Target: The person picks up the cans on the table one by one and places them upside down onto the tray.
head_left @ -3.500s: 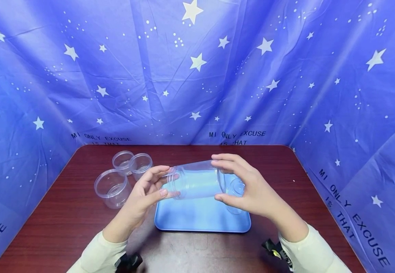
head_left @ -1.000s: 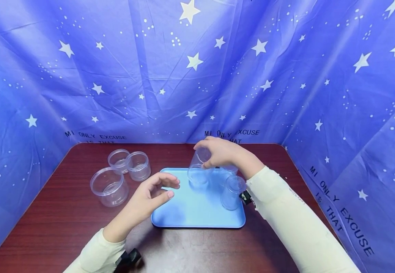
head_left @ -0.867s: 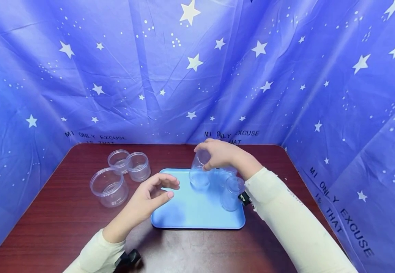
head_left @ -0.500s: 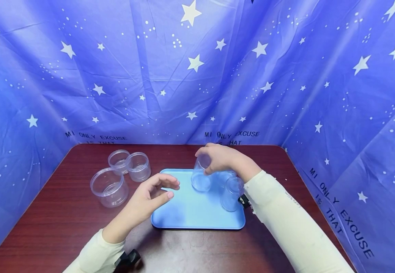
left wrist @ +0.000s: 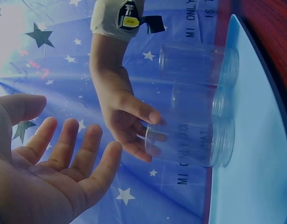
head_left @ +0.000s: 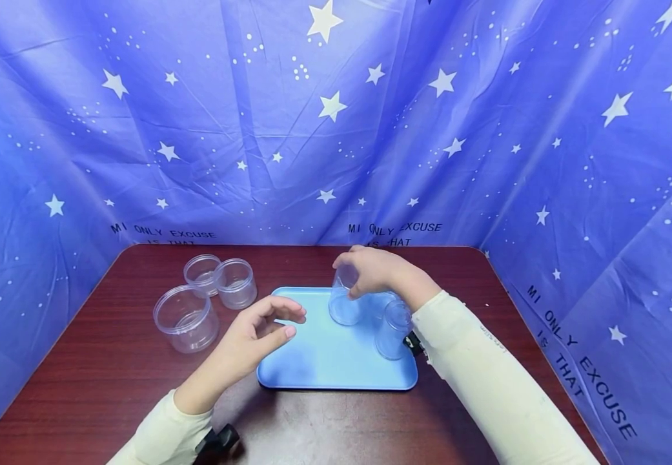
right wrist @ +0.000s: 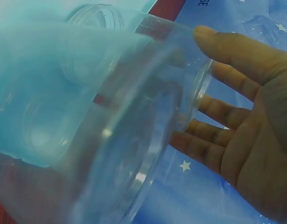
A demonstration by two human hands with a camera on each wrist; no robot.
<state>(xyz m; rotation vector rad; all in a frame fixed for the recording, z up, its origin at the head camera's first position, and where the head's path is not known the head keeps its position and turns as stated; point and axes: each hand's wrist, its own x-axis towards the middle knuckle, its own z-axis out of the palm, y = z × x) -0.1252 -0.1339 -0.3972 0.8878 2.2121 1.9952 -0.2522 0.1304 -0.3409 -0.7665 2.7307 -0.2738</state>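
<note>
My right hand (head_left: 376,268) grips the base end of a clear plastic jar (head_left: 344,311), thumb on the near side and fingers round the far side. The jar stands upside down, threaded mouth against the back of the blue tray (head_left: 318,368). A second inverted clear jar (head_left: 392,336) stands at the tray's right side, below my forearm. Between them in the left wrist view shows a third jar (left wrist: 192,97), mostly hidden by my right arm in the head view. My left hand (head_left: 260,329) hovers by the tray's left edge, fingers relaxed and holding nothing.
Three clear round tubs stand mouth up at the left: a larger front tub (head_left: 186,320) and two smaller ones behind, a right tub (head_left: 237,284) and a left tub (head_left: 201,276). Blue star-printed curtains (head_left: 289,129) enclose the dark red table (head_left: 109,361).
Earlier both hands held the jar sideways above the tray. The left hand has let go, and the right hand has turned the jar mouth down at the back, then shifted it slightly right.
</note>
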